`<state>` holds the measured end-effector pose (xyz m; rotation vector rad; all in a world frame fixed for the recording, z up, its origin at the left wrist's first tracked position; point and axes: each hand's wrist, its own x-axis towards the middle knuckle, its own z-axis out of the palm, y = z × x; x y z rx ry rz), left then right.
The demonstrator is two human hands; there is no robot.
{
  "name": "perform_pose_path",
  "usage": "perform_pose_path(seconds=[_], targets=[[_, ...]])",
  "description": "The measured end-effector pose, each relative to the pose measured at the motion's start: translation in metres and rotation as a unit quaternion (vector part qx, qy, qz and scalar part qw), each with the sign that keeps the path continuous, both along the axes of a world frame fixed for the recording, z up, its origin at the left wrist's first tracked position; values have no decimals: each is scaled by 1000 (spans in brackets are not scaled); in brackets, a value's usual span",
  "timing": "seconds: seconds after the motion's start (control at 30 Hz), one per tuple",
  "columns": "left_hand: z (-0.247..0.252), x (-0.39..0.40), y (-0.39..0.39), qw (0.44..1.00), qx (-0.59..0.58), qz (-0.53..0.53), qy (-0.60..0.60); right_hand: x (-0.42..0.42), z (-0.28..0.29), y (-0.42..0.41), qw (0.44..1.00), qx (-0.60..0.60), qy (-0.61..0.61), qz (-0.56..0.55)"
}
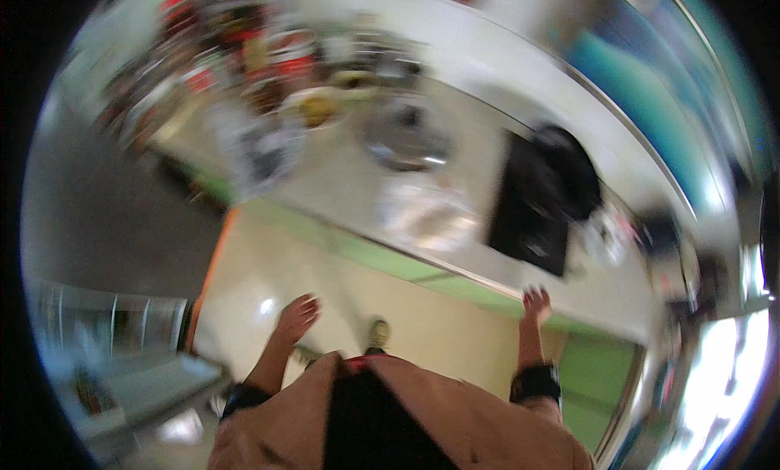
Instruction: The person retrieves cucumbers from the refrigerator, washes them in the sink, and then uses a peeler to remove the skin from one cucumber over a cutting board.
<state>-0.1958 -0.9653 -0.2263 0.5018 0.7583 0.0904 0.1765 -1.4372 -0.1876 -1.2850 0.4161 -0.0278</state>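
My left hand (298, 317) hangs over the pale floor (262, 257), away from the counter, with its fingers loosely bent and nothing seen in it. Close to the front edge of the kitchen counter (347, 177), my right hand (536, 303) has its fingers a little apart and holds nothing visible. The nearest thing beyond it is a black cooktop (506, 226) with a dark wok or pan (563, 171) on it. Left of the cooktop lies a clear plastic bag (426, 217), its contents too blurred to name. Behind that bag sits a round shiny metal lid or pan (408, 138).
Blurred jars and packets (292, 52) crowd the counter's far left, near a bowl of yellowish food (320, 109) and another plastic bag (262, 150). A whitish bag (609, 235) lies right of the cooktop. Green cabinet fronts (600, 378) run below. One shoe (379, 331) shows on the floor.
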Motion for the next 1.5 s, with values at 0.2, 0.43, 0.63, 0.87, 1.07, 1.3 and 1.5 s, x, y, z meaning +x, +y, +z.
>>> perform_pose_path(seconds=[0.2,0.43,0.63,0.87,1.07,1.3,1.5], targets=[[-1,-59,37,993,-56,101,36,-182,11,201,857,-258,123,429],[8,-233,97,946,-100,287,109,-278,4,393,752,-147,58,640],[-14,-361,165,885,-95,428,158,-368,55,576,632,-163,-124,747],[-31,-434,267,820,-47,534,199,-462,99,750,494,-105,-240,829],[-56,-449,346,779,-10,569,262,-493,95,854,440,-83,-280,849],[-129,-470,443,709,72,583,390,-522,68,929,406,-152,-254,865],[-203,-504,552,634,248,482,552,-556,29,969,403,-192,-225,866]])
